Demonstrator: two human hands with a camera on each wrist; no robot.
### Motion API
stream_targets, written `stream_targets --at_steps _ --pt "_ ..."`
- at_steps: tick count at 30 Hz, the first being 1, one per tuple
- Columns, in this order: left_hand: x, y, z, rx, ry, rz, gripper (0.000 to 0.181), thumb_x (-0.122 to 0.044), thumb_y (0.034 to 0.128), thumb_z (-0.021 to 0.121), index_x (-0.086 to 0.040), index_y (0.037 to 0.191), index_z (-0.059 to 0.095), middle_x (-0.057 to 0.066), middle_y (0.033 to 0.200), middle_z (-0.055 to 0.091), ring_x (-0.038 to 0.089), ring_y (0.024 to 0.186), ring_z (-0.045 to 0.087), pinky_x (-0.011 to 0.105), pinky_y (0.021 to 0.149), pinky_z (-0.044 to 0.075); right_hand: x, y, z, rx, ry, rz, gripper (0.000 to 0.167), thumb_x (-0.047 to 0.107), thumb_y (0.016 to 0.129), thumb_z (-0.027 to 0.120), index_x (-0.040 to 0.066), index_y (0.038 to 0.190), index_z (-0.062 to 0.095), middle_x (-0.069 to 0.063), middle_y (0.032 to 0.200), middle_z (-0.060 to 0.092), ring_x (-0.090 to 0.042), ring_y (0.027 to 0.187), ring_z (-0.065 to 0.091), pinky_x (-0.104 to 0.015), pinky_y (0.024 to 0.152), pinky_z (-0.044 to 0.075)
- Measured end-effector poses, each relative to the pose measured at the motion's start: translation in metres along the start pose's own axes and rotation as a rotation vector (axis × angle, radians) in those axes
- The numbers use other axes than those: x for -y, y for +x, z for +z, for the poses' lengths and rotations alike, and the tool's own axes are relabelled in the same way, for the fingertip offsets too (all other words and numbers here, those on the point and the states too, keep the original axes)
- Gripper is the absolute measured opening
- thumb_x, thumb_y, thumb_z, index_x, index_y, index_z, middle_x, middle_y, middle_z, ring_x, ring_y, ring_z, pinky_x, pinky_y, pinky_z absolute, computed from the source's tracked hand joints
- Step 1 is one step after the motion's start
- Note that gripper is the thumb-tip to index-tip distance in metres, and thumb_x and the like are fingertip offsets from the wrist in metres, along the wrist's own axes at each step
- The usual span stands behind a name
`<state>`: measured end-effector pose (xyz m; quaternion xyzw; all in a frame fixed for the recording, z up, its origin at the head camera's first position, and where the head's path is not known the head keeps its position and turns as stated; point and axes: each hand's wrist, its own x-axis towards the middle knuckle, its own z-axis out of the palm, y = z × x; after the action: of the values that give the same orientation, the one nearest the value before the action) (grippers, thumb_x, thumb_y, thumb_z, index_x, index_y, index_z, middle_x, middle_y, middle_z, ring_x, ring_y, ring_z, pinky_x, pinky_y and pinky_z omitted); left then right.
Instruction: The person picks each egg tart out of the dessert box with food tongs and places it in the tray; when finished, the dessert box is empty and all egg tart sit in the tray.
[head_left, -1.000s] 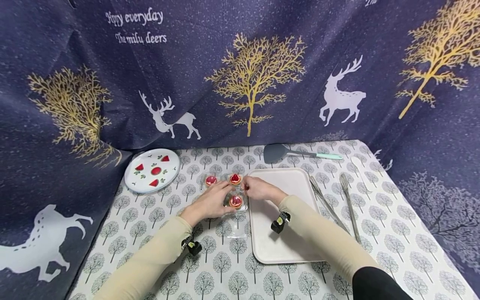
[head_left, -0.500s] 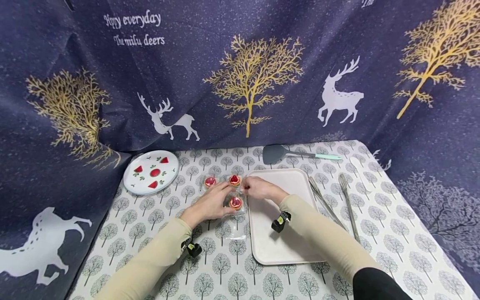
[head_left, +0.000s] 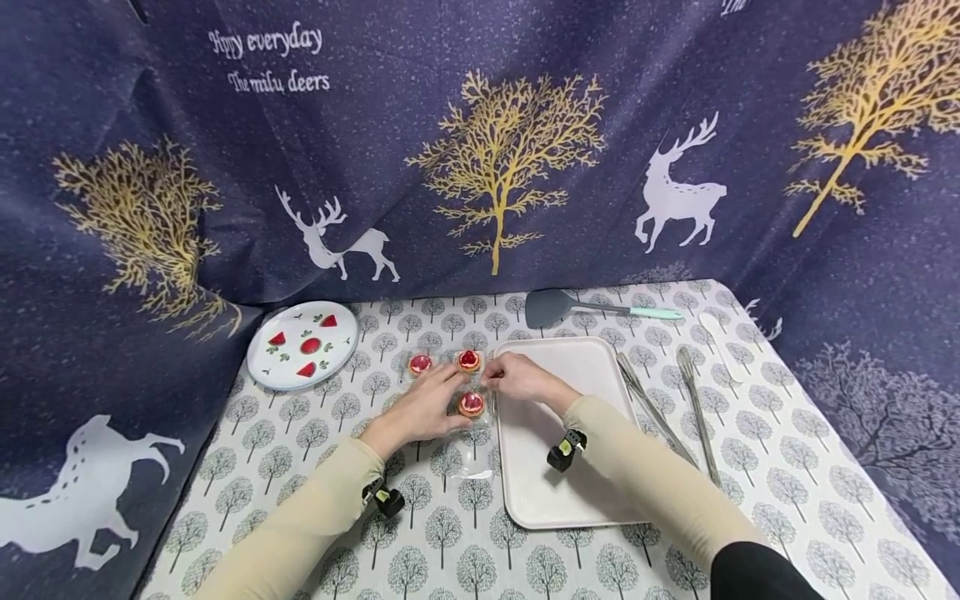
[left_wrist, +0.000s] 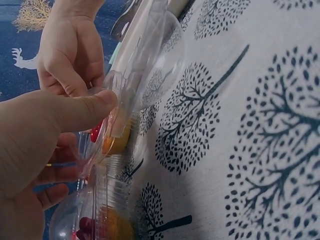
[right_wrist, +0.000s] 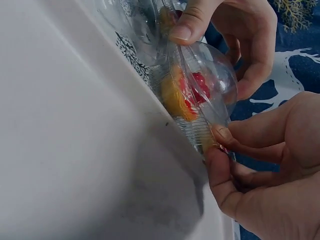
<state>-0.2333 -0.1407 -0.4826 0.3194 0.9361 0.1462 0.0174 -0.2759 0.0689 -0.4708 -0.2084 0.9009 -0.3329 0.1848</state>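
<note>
One pale tray (head_left: 543, 500) lies flat. Just left of the tray sits one clear box (right_wrist: 220, 70). Two hands hold it: left hand (head_left: 423, 408) with fingers apart, right hand (head_left: 519, 379) pinching its edge. Inside are three red tarts (head_left: 470, 405).

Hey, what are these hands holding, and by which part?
A clear plastic container: right hand pinching its edge, left hand gripping with the thumb on its rim.

Left fingers (left_wrist: 56, 174) hold a clear plastic container (left_wrist: 118, 125).
</note>
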Motion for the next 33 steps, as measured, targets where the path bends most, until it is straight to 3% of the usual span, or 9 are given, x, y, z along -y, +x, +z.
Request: stream_targets --at_steps 10,22,33 --pt "-0.0005 -0.001 -0.0008 -0.01 -0.033 0.011 0.07 -0.041 0.0764 0.079 -0.006 0.131 0.054 0.006 0.133 0.055 0.023 0.126 0.049 0.046 0.119 0.029 -0.0002 -0.0017 0.0018 -0.048 -0.004 0.025 0.01 0.013 0.09 0.066 0.012 0.096 0.075 -0.002 0.094 0.072 -0.016 0.085 0.061 -0.034 0.081 0.052" --pt "-0.0023 -0.0008 -0.0043 -0.036 -0.041 0.027 0.067 -0.039 0.0778 0.08 -0.006 0.131 0.056 0.007 0.135 0.054 0.024 0.128 0.047 0.047 0.118 0.029 0.0022 -0.0056 -0.0011 -0.083 0.019 -0.017 0.012 0.013 0.089 0.066 0.007 0.094 0.075 0.001 0.073 0.066 -0.012 0.064 0.053 -0.023 0.058 0.045" --pt "-0.003 -0.0019 -0.0065 -0.072 -0.076 0.027 0.068 -0.037 0.0771 0.081 -0.006 0.133 0.054 0.01 0.14 0.05 0.025 0.131 0.044 0.047 0.116 0.033 0.0054 -0.0061 -0.0031 -0.081 0.049 -0.008 0.013 0.012 0.092 0.063 0.007 0.092 0.075 0.004 0.065 0.059 -0.01 0.06 0.051 -0.022 0.058 0.044"
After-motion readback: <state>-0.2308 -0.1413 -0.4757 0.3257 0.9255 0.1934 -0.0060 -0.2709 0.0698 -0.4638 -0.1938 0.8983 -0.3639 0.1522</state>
